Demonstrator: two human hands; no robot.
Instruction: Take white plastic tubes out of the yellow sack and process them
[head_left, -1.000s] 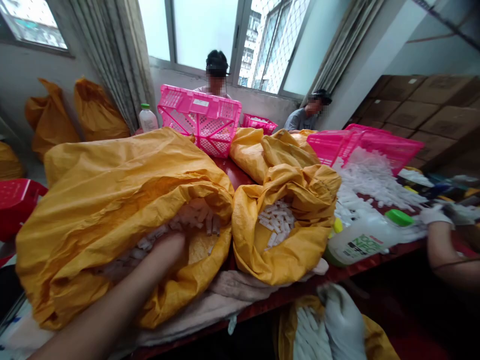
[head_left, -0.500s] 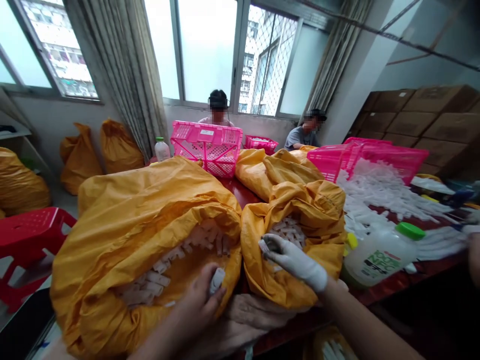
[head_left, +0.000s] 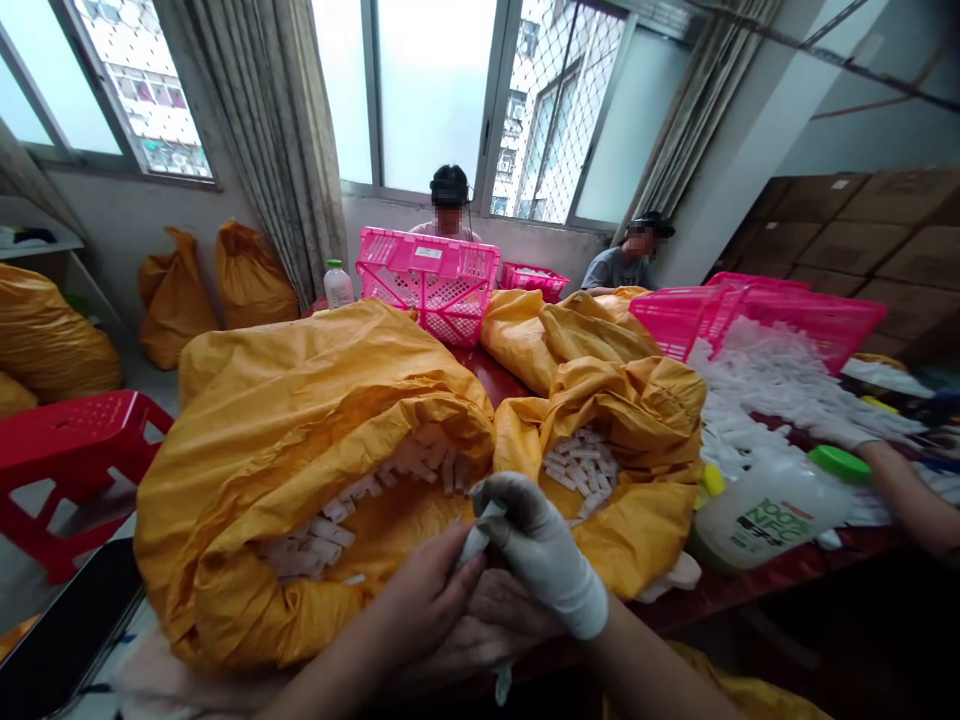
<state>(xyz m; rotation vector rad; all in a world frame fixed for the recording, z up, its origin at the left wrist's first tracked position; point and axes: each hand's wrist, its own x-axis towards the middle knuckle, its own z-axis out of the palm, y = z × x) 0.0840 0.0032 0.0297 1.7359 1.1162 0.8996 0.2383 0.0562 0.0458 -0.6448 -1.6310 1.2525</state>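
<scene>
White piece (head_left: 472, 545), small: pinched by bare left hand (head_left: 429, 590) and gloved right hand (head_left: 546, 555), beside large yellow sack (head_left: 300, 370); probably light, slightly soft; best held lightly by its ends.

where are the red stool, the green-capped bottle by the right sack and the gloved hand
red stool (head_left: 71, 435): head view, on its seat
green-capped bottle (head_left: 765, 510): head view, on its labelled side
gloved right hand (head_left: 546, 552): head view, on its back
</scene>
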